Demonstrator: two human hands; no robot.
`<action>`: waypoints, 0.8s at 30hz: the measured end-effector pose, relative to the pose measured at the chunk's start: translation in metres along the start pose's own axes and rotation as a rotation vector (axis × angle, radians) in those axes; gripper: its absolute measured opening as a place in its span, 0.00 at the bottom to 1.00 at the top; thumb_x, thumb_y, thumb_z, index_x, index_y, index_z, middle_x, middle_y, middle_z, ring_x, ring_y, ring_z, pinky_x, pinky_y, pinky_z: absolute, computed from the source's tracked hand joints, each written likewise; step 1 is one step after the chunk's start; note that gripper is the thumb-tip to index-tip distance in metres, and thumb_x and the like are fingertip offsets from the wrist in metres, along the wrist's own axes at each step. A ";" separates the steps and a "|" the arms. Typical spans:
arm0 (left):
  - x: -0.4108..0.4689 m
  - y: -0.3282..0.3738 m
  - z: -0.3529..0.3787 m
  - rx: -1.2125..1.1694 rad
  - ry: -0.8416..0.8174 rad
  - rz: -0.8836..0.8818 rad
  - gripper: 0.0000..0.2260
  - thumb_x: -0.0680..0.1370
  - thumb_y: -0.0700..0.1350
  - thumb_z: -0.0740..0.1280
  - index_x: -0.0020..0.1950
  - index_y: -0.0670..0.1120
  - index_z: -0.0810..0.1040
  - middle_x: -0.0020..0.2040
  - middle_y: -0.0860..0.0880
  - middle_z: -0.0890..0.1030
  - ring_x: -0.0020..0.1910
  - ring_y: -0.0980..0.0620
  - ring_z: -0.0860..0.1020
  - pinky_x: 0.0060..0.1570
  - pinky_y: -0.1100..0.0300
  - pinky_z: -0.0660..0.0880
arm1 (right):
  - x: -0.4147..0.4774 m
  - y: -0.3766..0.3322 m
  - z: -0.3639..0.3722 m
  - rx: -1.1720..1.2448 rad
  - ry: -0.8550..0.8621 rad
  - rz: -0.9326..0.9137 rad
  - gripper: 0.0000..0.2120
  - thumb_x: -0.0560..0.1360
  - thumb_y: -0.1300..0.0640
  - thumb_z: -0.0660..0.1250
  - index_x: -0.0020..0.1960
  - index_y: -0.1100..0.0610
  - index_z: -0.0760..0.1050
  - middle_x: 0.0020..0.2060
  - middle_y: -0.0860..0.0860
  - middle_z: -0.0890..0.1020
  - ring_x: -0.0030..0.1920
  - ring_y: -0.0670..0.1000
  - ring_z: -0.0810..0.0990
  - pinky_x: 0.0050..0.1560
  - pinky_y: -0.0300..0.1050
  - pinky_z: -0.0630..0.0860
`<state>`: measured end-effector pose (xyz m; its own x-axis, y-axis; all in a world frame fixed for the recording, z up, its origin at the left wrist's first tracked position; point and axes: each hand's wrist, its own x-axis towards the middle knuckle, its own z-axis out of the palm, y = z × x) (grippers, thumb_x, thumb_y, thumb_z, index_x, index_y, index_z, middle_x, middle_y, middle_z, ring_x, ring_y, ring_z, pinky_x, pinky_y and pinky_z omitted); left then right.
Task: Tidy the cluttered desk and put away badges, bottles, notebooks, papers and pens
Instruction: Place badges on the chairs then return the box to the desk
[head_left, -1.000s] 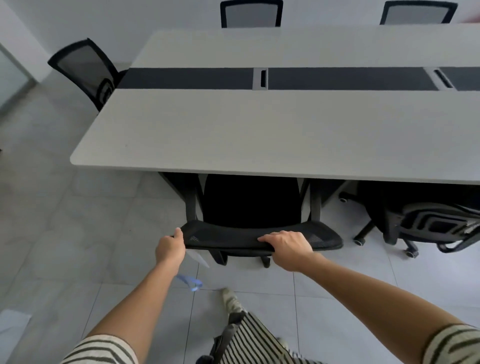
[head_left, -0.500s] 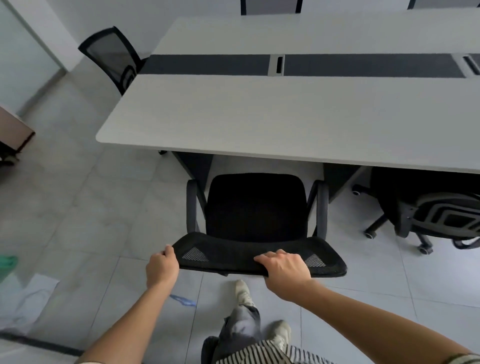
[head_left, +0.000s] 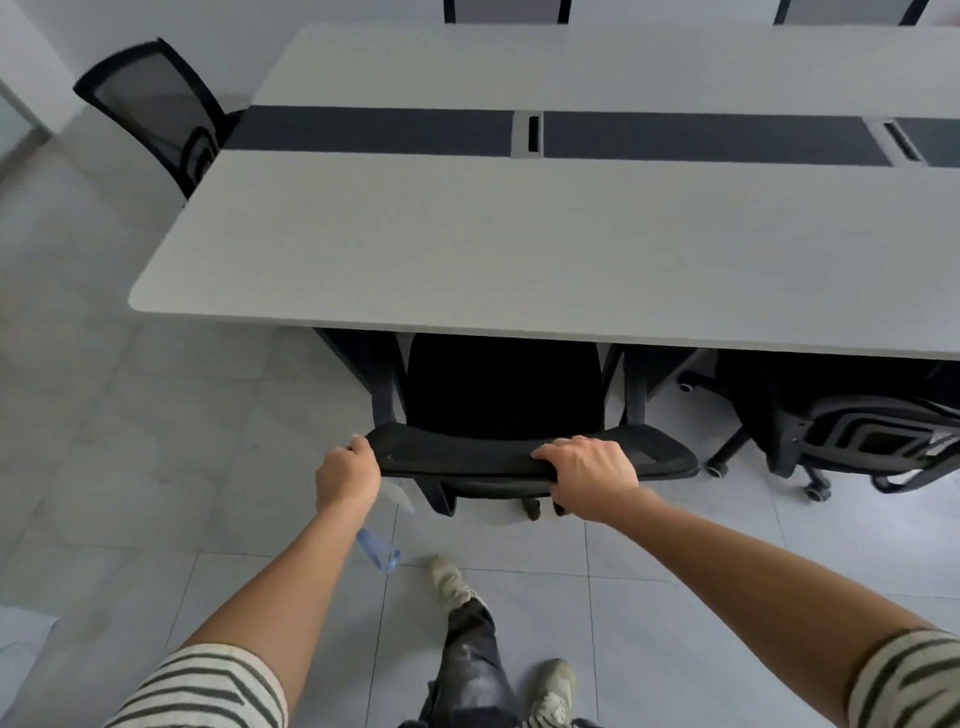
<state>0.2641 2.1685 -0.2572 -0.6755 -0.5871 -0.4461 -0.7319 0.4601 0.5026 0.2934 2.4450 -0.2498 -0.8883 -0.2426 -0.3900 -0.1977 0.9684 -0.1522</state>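
Observation:
Both hands grip the top edge of a black mesh chair backrest (head_left: 467, 457). My left hand (head_left: 347, 473) curls round its left end, and my right hand (head_left: 589, 467) clamps over the top right of centre. A clear badge holder (head_left: 399, 494) and a blue lanyard (head_left: 379, 551) hang below my left hand, held in that same hand. The chair's black seat (head_left: 504, 384) sits partly under the near edge of the long grey desk (head_left: 467, 234), whose top is bare.
A black strip with cable ports (head_left: 527, 134) runs along the desk's middle. Another mesh chair (head_left: 156, 109) stands at the desk's left end, and a wheeled one (head_left: 857, 436) is to the right. White paper (head_left: 21, 644) lies on the tiled floor at bottom left.
Half a second ago the seat stood out from the desk edge; now it is partly under the desk. Both hands kept their grip on the backrest.

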 end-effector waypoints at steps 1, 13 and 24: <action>0.014 0.016 0.002 0.007 -0.028 0.015 0.24 0.83 0.51 0.52 0.60 0.32 0.75 0.59 0.32 0.77 0.58 0.34 0.75 0.54 0.48 0.70 | 0.017 0.005 -0.007 -0.007 0.006 0.028 0.24 0.76 0.54 0.61 0.71 0.45 0.69 0.63 0.45 0.78 0.62 0.52 0.76 0.54 0.48 0.74; 0.123 0.067 -0.024 -0.012 -0.252 0.081 0.16 0.78 0.50 0.63 0.33 0.42 0.74 0.24 0.45 0.74 0.22 0.49 0.67 0.25 0.63 0.59 | 0.111 0.043 -0.062 -0.042 -0.031 0.180 0.22 0.77 0.52 0.60 0.70 0.41 0.70 0.61 0.42 0.78 0.60 0.50 0.77 0.55 0.45 0.73; 0.158 0.064 -0.075 -0.068 -0.239 0.018 0.10 0.75 0.42 0.69 0.36 0.44 0.72 0.27 0.44 0.74 0.16 0.54 0.61 0.21 0.71 0.54 | 0.155 0.028 -0.083 0.078 -0.302 -0.046 0.35 0.69 0.31 0.64 0.74 0.41 0.63 0.61 0.45 0.75 0.62 0.50 0.74 0.59 0.48 0.72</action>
<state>0.1172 2.0547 -0.2402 -0.6961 -0.4010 -0.5955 -0.7174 0.4183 0.5570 0.1160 2.4395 -0.2392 -0.7138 -0.3034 -0.6312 -0.1920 0.9515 -0.2402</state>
